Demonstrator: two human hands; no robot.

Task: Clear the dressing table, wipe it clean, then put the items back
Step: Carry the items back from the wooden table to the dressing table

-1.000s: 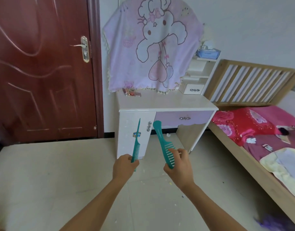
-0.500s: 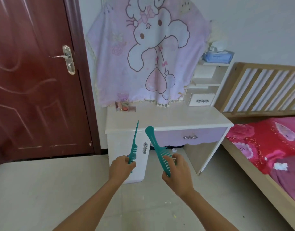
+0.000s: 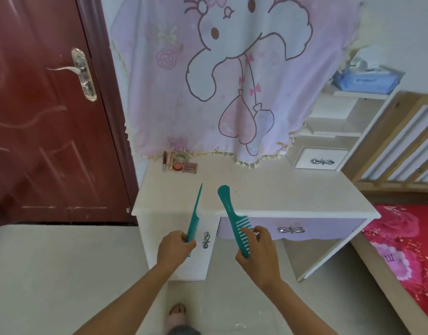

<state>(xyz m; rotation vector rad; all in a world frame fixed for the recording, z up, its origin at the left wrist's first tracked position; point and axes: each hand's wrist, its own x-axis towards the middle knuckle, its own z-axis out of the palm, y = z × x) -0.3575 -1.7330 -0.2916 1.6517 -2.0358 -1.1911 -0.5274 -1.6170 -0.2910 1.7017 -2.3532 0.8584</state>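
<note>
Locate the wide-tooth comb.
Head view, centre: the right hand grips the wide-tooth comb by its teeth, handle up, right of the tail comb, in front of the dressing table.

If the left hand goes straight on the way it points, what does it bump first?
Probably the dressing table: the thin comb in the left hand points toward its front edge, with nothing visible between. Depth is unclear.
</note>
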